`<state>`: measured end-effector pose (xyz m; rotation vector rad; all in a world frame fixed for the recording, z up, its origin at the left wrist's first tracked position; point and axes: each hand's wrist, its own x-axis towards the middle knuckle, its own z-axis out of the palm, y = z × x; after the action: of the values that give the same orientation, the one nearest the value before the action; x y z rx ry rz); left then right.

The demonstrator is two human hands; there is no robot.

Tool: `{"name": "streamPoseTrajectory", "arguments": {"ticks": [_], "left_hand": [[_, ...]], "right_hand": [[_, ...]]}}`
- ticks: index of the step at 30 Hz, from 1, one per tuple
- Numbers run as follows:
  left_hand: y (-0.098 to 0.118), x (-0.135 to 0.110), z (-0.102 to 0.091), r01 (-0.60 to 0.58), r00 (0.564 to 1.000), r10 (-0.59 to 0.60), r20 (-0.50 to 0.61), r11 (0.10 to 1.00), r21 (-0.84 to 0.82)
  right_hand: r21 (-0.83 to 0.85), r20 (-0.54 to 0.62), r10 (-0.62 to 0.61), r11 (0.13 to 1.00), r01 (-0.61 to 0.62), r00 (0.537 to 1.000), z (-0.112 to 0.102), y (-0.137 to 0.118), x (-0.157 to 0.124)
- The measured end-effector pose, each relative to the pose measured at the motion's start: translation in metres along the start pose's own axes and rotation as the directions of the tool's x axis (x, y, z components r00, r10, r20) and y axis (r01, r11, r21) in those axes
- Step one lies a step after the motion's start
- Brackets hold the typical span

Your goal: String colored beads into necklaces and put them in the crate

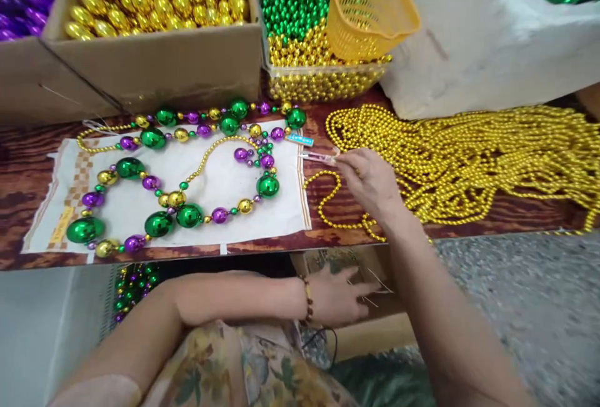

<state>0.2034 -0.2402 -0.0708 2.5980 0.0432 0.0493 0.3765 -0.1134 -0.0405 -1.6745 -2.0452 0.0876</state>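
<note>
Floral shirt (206,363) of mine is below the white towel (225,177), which carries the beaded necklace (190,214). Right of this towel, my right hand (370,182) pinches a small tool (321,157), perhaps snips, best kept clear of the necklace; its tip is unclear. Below the towel's right end, my left hand (337,294) spreads wide, palm hidden, nothing visibly gripped.

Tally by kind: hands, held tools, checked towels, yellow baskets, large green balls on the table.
Hands (left hand, right hand): 2
Held tool: 1
Checked towel: 1
Yellow basket: 1
Large green balls on the table: 10
Total: 15
</note>
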Motion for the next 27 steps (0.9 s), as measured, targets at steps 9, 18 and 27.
{"name": "streamPoseTrajectory", "arguments": {"ticks": [9,18,27], "left_hand": [[-0.02,-0.07,-0.052,0.172,0.962,-0.154,-0.225,0.983,0.063],[-0.053,-0.254,-0.091,0.884,0.064,-0.673,-0.737,0.381,-0.271],[-0.091,-0.261,-0.099,0.953,0.123,-0.823,-0.554,0.254,-0.165]], "right_hand": [[-0.27,0.175,0.087,0.962,-0.037,0.981,0.077,-0.004,0.083],[-0.127,-0.162,-0.177,0.979,0.157,0.971,0.113,0.025,0.088],[-0.046,0.051,0.095,0.995,-0.093,0.994,0.06,-0.037,0.078]]}}
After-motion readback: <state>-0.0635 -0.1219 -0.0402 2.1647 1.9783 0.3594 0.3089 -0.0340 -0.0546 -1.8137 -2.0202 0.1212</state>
